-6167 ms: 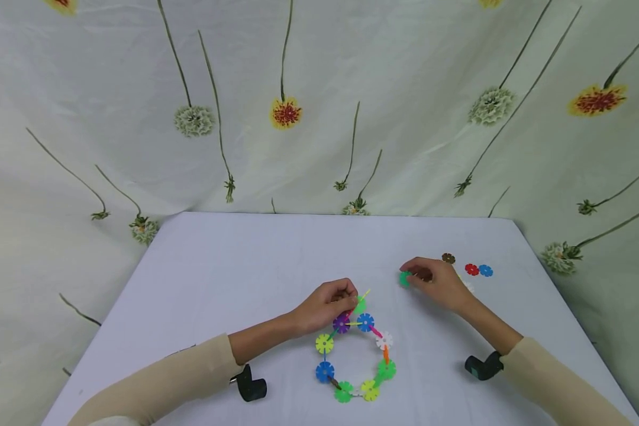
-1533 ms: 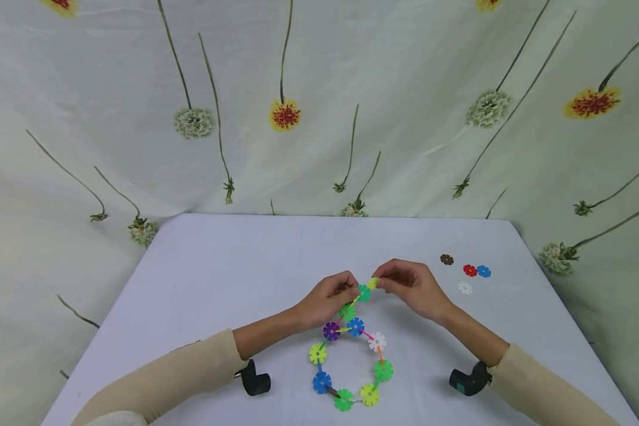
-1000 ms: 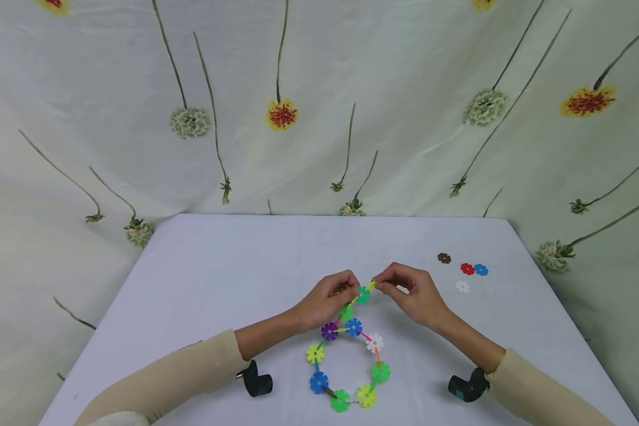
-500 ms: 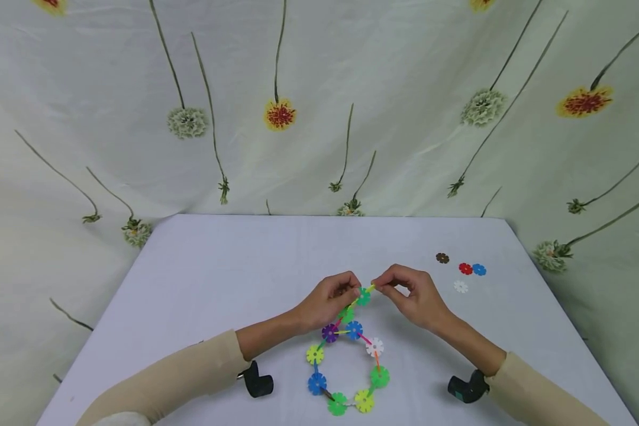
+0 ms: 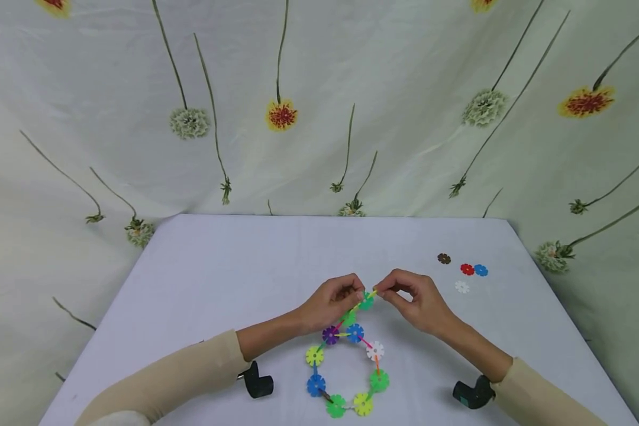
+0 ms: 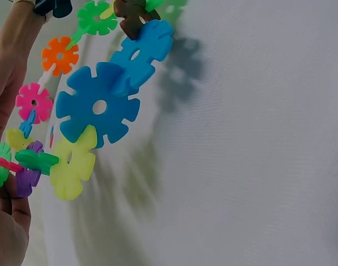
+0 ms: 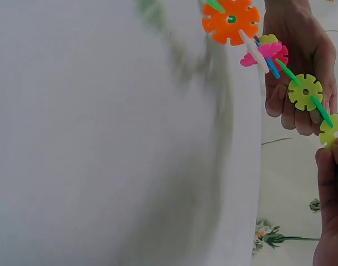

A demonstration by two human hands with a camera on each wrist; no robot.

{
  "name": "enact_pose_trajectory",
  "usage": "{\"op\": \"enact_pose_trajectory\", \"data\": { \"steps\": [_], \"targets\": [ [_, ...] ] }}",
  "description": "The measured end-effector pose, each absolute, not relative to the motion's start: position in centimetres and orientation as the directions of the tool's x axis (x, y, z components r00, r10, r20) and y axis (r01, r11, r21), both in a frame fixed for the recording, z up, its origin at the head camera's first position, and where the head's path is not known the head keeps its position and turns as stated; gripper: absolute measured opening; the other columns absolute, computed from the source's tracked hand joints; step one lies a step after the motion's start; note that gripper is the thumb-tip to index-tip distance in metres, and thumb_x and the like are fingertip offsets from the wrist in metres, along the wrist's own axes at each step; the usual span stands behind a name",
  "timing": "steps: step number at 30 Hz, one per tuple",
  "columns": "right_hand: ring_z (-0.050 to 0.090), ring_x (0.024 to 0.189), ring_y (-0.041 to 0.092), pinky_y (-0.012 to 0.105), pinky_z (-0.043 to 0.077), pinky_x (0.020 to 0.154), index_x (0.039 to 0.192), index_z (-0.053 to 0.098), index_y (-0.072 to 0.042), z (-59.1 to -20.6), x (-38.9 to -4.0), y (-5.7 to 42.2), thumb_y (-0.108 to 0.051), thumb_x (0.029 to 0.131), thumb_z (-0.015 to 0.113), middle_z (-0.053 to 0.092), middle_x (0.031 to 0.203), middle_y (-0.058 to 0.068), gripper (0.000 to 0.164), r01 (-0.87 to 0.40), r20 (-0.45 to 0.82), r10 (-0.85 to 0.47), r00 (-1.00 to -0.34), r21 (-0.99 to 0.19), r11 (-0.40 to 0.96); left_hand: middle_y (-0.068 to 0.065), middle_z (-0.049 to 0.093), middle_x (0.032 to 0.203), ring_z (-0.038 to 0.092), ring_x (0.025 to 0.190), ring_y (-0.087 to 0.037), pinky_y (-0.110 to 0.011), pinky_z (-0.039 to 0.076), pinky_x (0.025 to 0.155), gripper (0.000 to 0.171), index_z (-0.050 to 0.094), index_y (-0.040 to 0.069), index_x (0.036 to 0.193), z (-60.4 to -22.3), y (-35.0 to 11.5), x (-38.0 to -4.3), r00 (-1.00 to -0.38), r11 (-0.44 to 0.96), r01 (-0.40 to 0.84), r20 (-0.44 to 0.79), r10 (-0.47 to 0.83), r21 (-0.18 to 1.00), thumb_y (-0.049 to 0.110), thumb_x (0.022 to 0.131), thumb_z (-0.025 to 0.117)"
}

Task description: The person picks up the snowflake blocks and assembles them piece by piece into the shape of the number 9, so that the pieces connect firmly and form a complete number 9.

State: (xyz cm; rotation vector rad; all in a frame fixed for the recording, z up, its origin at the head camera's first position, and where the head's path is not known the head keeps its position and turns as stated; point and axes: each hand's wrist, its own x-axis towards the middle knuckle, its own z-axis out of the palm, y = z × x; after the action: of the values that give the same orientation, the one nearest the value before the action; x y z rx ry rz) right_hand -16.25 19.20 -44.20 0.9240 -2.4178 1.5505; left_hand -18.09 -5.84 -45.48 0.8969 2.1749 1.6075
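A ring of flower-shaped interlocking discs [image 5: 316, 385] hangs over the white table, with a short tail of discs rising from its top. My left hand [image 5: 330, 303] pinches the tail beside a green disc [image 5: 367, 300]. At the tail's upper end, my right hand [image 5: 415, 300] pinches a yellow disc [image 7: 331, 133] between thumb and fingertips; it appears almost edge-on in the head view and meets the green disc. Large blue discs [image 6: 98, 105] of the ring fill the left wrist view. An orange disc [image 7: 231, 21] shows in the right wrist view.
Loose discs lie at the table's right: a brown disc [image 5: 444, 258], a red disc [image 5: 467, 269] touching a blue disc [image 5: 481, 270], and a white disc [image 5: 462, 287]. A flower-printed cloth [image 5: 319, 154] hangs behind the table [image 5: 245, 254].
My right hand has come from the loose discs to the tail, where a green disc and a yellow one now show. Over the last second both hands sink slightly, and the yellow disc has turned edge-on.
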Motion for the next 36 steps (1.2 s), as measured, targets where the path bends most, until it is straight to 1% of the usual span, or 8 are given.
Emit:
{"op": "enact_pose_trajectory", "data": {
  "steps": [5, 9, 12, 17, 21, 25, 30, 36],
  "targets": [
    [0.077, 0.098, 0.02, 0.022, 0.062, 0.093, 0.117, 0.076, -0.012, -44.1, -16.2, 19.5, 0.001, 0.098, 0.075, 0.079, 0.111, 0.005, 0.023, -0.547, 0.409, -0.416, -0.812, -0.78, 0.303, -0.002, 0.053, 0.089, 0.048, 0.076, -0.007, -0.02, 0.043, 0.072, 0.015, 0.063, 0.004, 0.11, -45.2, -5.5, -17.9, -0.759, 0.155, 0.304, 0.14, 0.636, 0.94, 0.016, 0.112, 0.055],
    [0.077, 0.101, 0.016, 0.024, 0.063, 0.09, 0.129, 0.072, -0.015, -44.3, -16.7, 20.5, -0.005, 0.097, 0.078, 0.078, 0.121, 0.001, 0.034, -0.535, 0.386, -0.392, -0.835, -0.738, 0.412, -0.003, 0.055, 0.092, 0.05, 0.08, -0.007, -0.021, 0.045, 0.075, 0.015, 0.063, 0.004, 0.111, -45.1, -5.3, -17.9, -0.769, 0.178, 0.291, 0.119, 0.628, 0.94, 0.017, 0.113, 0.054],
    [0.077, 0.104, 0.018, 0.024, 0.063, 0.089, 0.135, 0.068, -0.015, -44.7, -17.1, 22.1, -0.009, 0.096, 0.08, 0.077, 0.124, 0.006, 0.041, -0.461, 0.309, -0.355, -0.882, -0.718, 0.521, -0.004, 0.057, 0.095, 0.051, 0.082, -0.009, -0.021, 0.045, 0.076, 0.017, 0.063, 0.002, 0.113, -45.0, -5.4, -17.9, -0.779, 0.206, 0.277, 0.093, 0.62, 0.938, 0.017, 0.113, 0.053],
    [0.073, 0.108, 0.024, 0.023, 0.06, 0.087, 0.141, 0.062, -0.01, -45.6, -17.2, 26.0, -0.017, 0.097, 0.081, 0.073, 0.129, 0.013, 0.049, -0.286, 0.138, -0.265, -0.954, -0.685, 0.67, -0.004, 0.058, 0.097, 0.053, 0.084, -0.011, -0.022, 0.046, 0.077, 0.017, 0.063, 0.004, 0.113, -45.0, -5.7, -18.1, -0.786, 0.21, 0.266, 0.086, 0.612, 0.941, 0.018, 0.114, 0.052],
    [0.068, 0.107, 0.026, 0.023, 0.056, 0.083, 0.137, 0.065, -0.006, -46.0, -17.5, 29.1, -0.016, 0.097, 0.08, 0.072, 0.125, 0.014, 0.044, -0.227, 0.108, -0.207, -0.972, -0.636, 0.738, -0.004, 0.058, 0.096, 0.055, 0.086, -0.012, -0.022, 0.047, 0.08, 0.016, 0.063, 0.006, 0.112, -45.0, -5.9, -18.4, -0.79, 0.198, 0.268, 0.097, 0.605, 0.943, 0.018, 0.114, 0.052],
    [0.064, 0.102, 0.029, 0.033, 0.052, 0.083, 0.125, 0.068, -0.002, -46.0, -17.9, 31.6, -0.017, 0.098, 0.078, 0.068, 0.113, 0.016, 0.033, -0.174, 0.093, -0.147, -0.985, -0.561, 0.809, -0.004, 0.058, 0.097, 0.056, 0.086, -0.012, -0.022, 0.047, 0.08, 0.016, 0.063, 0.006, 0.113, -45.0, -6.0, -18.5, -0.788, 0.202, 0.266, 0.092, 0.608, 0.943, 0.018, 0.114, 0.052],
    [0.064, 0.098, 0.033, 0.043, 0.055, 0.083, 0.118, 0.067, 0.004, -46.0, -18.3, 33.6, -0.023, 0.098, 0.076, 0.064, 0.111, 0.022, 0.035, -0.072, 0.005, -0.08, -0.997, -0.504, 0.861, -0.004, 0.059, 0.098, 0.056, 0.088, -0.012, -0.023, 0.048, 0.082, 0.016, 0.063, 0.006, 0.113, -45.0, -6.1, -18.4, -0.793, 0.209, 0.255, 0.08, 0.604, 0.944, 0.017, 0.114, 0.052],
    [0.064, 0.094, 0.033, 0.042, 0.058, 0.08, 0.115, 0.063, 0.005, -46.5, -18.8, 34.2, -0.019, 0.097, 0.077, 0.064, 0.11, 0.024, 0.034, -0.044, -0.019, -0.061, -0.998, -0.5, 0.865, -0.004, 0.059, 0.099, 0.056, 0.088, -0.011, -0.022, 0.048, 0.082, 0.016, 0.063, 0.006, 0.113, -44.7, -6.1, -18.3, -0.794, 0.211, 0.25, 0.075, 0.603, 0.945, 0.017, 0.114, 0.051]
  ]
}}
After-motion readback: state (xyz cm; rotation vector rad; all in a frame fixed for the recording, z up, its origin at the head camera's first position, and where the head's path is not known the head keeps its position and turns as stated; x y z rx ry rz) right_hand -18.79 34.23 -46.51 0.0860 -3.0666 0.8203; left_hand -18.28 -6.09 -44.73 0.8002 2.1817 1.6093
